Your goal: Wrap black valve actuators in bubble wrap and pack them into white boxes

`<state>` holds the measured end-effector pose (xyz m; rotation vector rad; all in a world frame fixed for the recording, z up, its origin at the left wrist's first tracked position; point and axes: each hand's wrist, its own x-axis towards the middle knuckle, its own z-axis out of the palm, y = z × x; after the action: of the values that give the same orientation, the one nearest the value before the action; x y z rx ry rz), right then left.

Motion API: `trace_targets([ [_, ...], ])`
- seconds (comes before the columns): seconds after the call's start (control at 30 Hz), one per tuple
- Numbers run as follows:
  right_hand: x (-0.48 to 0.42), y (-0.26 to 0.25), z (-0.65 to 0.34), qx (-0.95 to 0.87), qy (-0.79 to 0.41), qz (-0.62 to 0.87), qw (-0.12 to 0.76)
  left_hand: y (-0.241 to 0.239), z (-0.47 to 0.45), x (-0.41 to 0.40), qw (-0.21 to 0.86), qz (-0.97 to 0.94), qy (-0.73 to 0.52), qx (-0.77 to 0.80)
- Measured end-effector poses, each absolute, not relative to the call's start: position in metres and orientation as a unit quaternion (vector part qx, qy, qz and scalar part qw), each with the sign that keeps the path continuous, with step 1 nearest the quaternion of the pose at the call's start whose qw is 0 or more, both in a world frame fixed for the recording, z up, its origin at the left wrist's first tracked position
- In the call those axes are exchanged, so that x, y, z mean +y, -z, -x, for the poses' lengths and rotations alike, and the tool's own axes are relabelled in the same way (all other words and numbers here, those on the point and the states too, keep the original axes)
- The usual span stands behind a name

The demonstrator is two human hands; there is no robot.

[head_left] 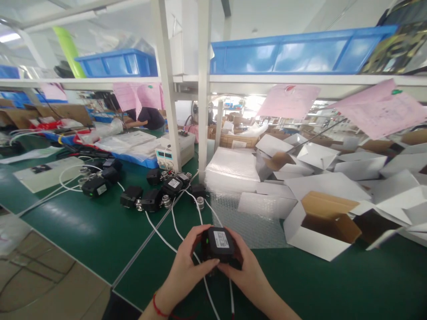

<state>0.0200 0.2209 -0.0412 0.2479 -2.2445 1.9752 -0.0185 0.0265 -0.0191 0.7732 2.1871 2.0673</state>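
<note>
Both my hands hold one black box-shaped device (218, 243) with a white label on top and a small green light on its left side. My left hand (187, 262) wraps its left side, a red string round the wrist. My right hand (245, 271) closes on the right and underside. White cables (208, 289) run from under the device towards me and back across the green table (100, 231). A sheet of bubble wrap (247, 218) lies just behind the device.
Several more black devices (151, 198) with white cables lie at the back middle and left. Open white cardboard boxes (320, 222) pile up on the right, a foam stack (231, 171) beside them. White shelf posts (203, 89) carry blue bins (300, 51). Another person (147, 118) works far behind.
</note>
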Motion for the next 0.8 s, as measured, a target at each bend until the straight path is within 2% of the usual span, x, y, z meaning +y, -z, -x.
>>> trace_targets([
  [0.2,0.217,0.042,-0.020,-0.735,-0.672,-0.063,0.071,0.020,0.016,0.023,-0.086,-0.216,-0.588,0.774],
  [0.5,0.214,0.054,-0.028,-0.830,-0.491,-0.153,0.214,0.024,0.009,0.031,-0.067,-0.282,-0.565,0.773],
  [0.67,0.213,0.050,-0.033,-0.824,-0.515,-0.145,0.187,0.010,0.005,0.034,-0.028,-0.294,-0.607,0.738],
  [0.8,0.210,0.040,-0.033,-0.791,-0.578,-0.113,0.163,0.011,0.005,0.029,0.002,-0.259,-0.636,0.727],
])
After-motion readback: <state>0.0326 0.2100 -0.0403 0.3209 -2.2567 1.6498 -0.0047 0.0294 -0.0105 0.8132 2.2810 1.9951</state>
